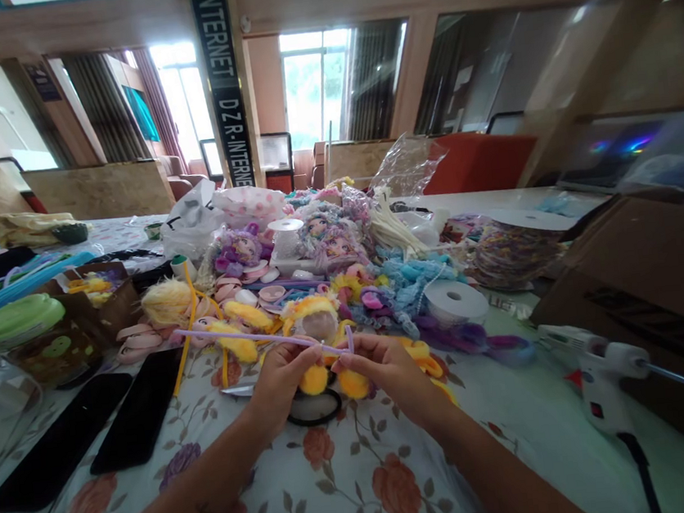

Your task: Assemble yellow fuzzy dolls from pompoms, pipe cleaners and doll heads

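Note:
A lilac pipe cleaner [233,335] runs between my two hands, its long free end reaching out to the left and a short bent end standing up at the right. My left hand [282,376] pinches it near the middle. The fingers of my right hand [385,364] are closed on it beside the bend. Just beyond and below my fingers lies a yellow fuzzy piece with a clear round centre [316,325] and yellow pompoms [314,380]. Scissors with black handles [315,410] lie partly hidden under my hands.
Doll heads, yarn and white spools [455,301] are heaped across the back. Two black phones [137,411] and a green-lidded jar [22,326] are at left. A glue gun [603,379] and a cardboard box [622,282] are at right. A flowered cloth [344,495] covers the table.

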Motion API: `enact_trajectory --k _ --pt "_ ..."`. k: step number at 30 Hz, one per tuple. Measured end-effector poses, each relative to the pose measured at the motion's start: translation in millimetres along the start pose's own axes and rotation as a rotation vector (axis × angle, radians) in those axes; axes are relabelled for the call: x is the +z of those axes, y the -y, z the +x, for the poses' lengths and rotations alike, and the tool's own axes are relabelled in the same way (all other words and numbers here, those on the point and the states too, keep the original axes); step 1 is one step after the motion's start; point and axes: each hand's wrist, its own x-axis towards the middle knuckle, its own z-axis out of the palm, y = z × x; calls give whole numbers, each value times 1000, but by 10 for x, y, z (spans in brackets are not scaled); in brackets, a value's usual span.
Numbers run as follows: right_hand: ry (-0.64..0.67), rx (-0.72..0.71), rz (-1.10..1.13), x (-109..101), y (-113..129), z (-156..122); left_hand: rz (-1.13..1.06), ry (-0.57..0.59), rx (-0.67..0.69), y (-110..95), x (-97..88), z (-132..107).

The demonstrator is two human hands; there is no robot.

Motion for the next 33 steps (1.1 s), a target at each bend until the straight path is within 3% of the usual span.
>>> enact_trajectory --k 6,10,14,19,25,33 --pt "-38 -145 -68 68 -34 0 6 23 0 -4 35 -27" --pt "-180 -299 -363 115 -72 -27 2 18 12 5 44 -36" --pt "-291 -590 -657 143 -160 -44 23 9 -48 40 35 -30" --pt "-296 -935 -866 150 -226 -35 288 -3 33 11 20 -33" --pt "-222 -868 -895 121 -168 -30 453 99 43 -12 -76 20" --pt "-21 -784 -872 37 -134 5 322 232 -136 -58 -110 52"
